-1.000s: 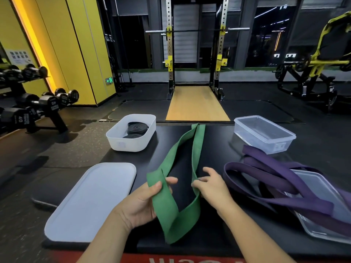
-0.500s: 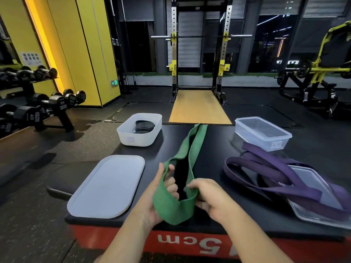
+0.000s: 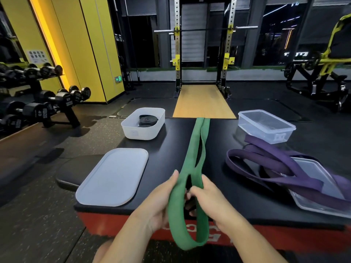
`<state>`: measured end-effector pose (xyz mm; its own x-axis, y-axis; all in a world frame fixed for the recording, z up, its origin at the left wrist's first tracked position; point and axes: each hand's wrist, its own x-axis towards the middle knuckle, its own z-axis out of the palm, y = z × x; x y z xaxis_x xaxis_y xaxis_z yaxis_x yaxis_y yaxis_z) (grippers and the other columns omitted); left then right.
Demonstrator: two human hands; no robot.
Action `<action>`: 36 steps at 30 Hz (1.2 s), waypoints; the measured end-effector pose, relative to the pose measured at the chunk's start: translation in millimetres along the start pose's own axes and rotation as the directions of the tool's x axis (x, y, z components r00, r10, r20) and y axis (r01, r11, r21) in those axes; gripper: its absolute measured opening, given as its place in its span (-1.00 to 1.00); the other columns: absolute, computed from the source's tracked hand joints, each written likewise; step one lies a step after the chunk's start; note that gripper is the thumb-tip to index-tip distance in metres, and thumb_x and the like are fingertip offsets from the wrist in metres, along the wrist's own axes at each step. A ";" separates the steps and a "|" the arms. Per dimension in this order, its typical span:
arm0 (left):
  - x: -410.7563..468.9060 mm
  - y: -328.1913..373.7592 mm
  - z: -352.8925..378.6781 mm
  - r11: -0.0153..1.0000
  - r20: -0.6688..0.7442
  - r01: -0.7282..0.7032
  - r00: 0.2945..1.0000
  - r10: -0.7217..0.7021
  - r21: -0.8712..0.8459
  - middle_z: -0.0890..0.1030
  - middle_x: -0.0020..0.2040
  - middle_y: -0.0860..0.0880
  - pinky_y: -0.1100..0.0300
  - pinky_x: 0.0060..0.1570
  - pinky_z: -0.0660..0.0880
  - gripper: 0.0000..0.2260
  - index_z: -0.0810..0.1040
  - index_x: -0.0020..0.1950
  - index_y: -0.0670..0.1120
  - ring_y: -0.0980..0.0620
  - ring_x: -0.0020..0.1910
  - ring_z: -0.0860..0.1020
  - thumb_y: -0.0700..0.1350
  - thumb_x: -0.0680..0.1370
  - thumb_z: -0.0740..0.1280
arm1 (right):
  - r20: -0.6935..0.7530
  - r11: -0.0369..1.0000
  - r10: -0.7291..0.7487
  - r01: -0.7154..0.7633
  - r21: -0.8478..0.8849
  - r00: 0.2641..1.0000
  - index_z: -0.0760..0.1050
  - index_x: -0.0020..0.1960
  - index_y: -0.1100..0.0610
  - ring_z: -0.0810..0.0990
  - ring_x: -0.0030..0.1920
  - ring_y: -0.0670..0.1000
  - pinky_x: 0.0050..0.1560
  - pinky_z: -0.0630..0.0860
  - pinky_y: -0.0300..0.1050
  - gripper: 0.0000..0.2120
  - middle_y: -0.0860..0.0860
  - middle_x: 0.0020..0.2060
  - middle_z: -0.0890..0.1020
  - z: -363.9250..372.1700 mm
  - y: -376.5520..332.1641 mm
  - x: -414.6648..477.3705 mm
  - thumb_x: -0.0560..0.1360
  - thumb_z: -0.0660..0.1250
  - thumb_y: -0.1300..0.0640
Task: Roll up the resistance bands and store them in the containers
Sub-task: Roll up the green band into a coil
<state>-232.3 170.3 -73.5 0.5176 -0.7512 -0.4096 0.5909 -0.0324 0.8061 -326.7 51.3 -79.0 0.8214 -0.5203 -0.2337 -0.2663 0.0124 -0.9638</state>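
Observation:
A long green resistance band (image 3: 195, 149) lies stretched along the black platform (image 3: 218, 149), and its near loop hangs over the front edge. My left hand (image 3: 161, 204) grips the band's left strand and my right hand (image 3: 210, 198) grips the right strand, both just above the platform's near edge. A white container (image 3: 133, 130) at the back left holds rolled black bands (image 3: 148, 119). A clear container (image 3: 266, 128) stands at the back right with nothing in it. Purple bands (image 3: 275, 168) lie tangled on the right.
A white lid (image 3: 114, 177) rests on the platform's left side, over a black bench pad. A clear lid (image 3: 319, 186) lies under the purple bands at the right. Dumbbell racks (image 3: 38, 103) stand to the left, and a squat rack (image 3: 203, 54) stands behind.
Both hands have drawn the green band toward me, so its near loop now hangs over the platform's front edge and the two strands lie closer together.

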 end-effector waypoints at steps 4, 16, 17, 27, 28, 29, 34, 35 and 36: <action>15.9 -2.4 -5.0 1.000 -0.243 -0.027 0.970 0.023 -0.011 0.62 -0.31 -0.08 0.26 -0.39 0.57 -0.73 0.64 -0.06 -0.20 0.08 -0.38 0.57 0.00 0.67 0.37 | -0.051 1.000 0.003 -0.003 0.008 0.999 0.53 0.20 -0.09 0.67 -0.30 0.03 -0.17 0.69 0.00 -0.63 0.08 -0.04 0.69 7.3 8.2 -8.4 0.55 0.24 0.31; 19.7 -8.5 33.6 0.914 -0.227 0.016 0.970 0.084 0.406 0.68 -0.21 0.02 0.22 -0.31 0.50 -0.69 0.65 0.10 -0.06 0.10 -0.28 0.63 0.05 0.74 0.17 | -0.104 0.983 -0.062 0.043 -0.176 0.993 0.49 0.25 -0.20 0.53 0.12 -0.09 0.00 0.44 -0.15 -0.76 -0.07 0.17 0.51 2.7 8.5 -4.1 0.70 0.10 -0.11; 24.2 -8.2 33.8 0.865 -0.225 0.001 0.966 0.130 0.502 0.67 -0.11 0.03 0.20 -0.20 0.51 -0.66 0.63 0.12 -0.02 0.11 -0.15 0.63 0.10 0.74 0.12 | -0.111 0.978 -0.056 0.031 -0.208 0.992 0.49 0.25 -0.15 0.52 0.10 -0.06 -0.06 0.40 -0.16 -0.74 -0.02 0.15 0.48 1.2 6.3 -4.9 0.72 0.06 -0.10; 50.2 3.2 21.5 0.706 -0.138 -0.107 0.950 0.280 0.700 0.56 0.03 0.12 0.26 -0.17 0.37 -0.70 0.56 0.17 -0.04 0.18 -0.04 0.51 0.14 0.72 0.18 | -0.087 0.961 -0.060 0.034 -0.276 0.994 0.45 0.33 -0.06 0.69 -0.10 0.00 -0.01 0.68 0.06 -0.66 0.01 0.16 0.42 1.3 8.3 -0.5 0.73 -0.02 -0.08; 50.0 3.5 22.8 0.726 -0.147 -0.107 0.950 0.277 0.679 0.53 0.05 0.15 0.24 -0.14 0.37 -0.77 0.50 0.20 0.01 0.17 -0.01 0.50 0.13 0.71 0.19 | -0.071 0.949 -0.075 0.049 -0.312 0.995 0.43 0.39 -0.05 0.64 0.00 -0.03 0.10 0.61 0.05 -0.65 0.00 0.22 0.42 1.3 10.4 0.1 0.74 -0.03 -0.03; 51.6 2.2 23.3 0.725 -0.143 -0.105 0.951 0.272 0.681 0.53 0.10 0.15 0.22 -0.11 0.38 -0.81 0.46 0.21 0.04 0.17 0.02 0.50 0.12 0.71 0.20 | -0.076 0.946 -0.091 0.063 -0.318 0.993 0.36 0.48 -0.04 0.56 0.05 -0.06 0.15 0.52 -0.03 -0.63 -0.01 0.27 0.39 2.5 13.3 0.7 0.75 -0.04 0.01; 57.9 -0.1 24.5 0.753 -0.105 -0.174 0.946 0.307 0.634 0.68 0.09 0.11 0.29 -0.11 0.46 -0.82 0.61 0.17 0.06 0.21 0.03 0.60 0.07 0.70 0.26 | -0.091 0.959 -0.116 0.087 -0.268 0.989 0.09 0.64 -0.21 0.50 -0.03 -0.16 0.01 0.43 -0.14 -0.52 -0.05 0.31 0.36 8.8 20.0 2.0 0.73 0.02 -0.06; 58.0 1.4 23.3 0.798 -0.092 -0.162 0.961 0.261 0.580 0.70 0.07 0.12 0.28 -0.07 0.50 -0.82 0.64 0.16 0.08 0.19 0.04 0.63 0.10 0.68 0.30 | -0.082 0.958 -0.128 0.102 -0.267 0.988 0.14 0.61 -0.24 0.50 -0.03 -0.17 -0.04 0.41 -0.20 -0.55 -0.07 0.27 0.38 7.6 19.3 2.7 0.73 0.03 -0.08; 58.4 3.1 21.9 0.826 -0.067 -0.152 0.973 0.223 0.542 0.72 0.06 0.11 0.23 -0.01 0.57 -0.81 0.66 0.18 0.10 0.15 0.06 0.67 0.12 0.66 0.34 | -0.080 0.958 -0.138 0.113 -0.262 0.987 0.23 0.57 -0.25 0.52 -0.02 -0.17 -0.08 0.40 -0.23 -0.58 -0.09 0.21 0.41 5.7 18.2 4.7 0.73 0.04 -0.08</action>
<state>-213.8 111.9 -85.6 0.6765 -0.6938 -0.2471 0.0739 -0.2699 0.9600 -324.8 53.9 -98.4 0.8073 -0.5836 -0.0875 -0.2951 -0.2708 -0.9163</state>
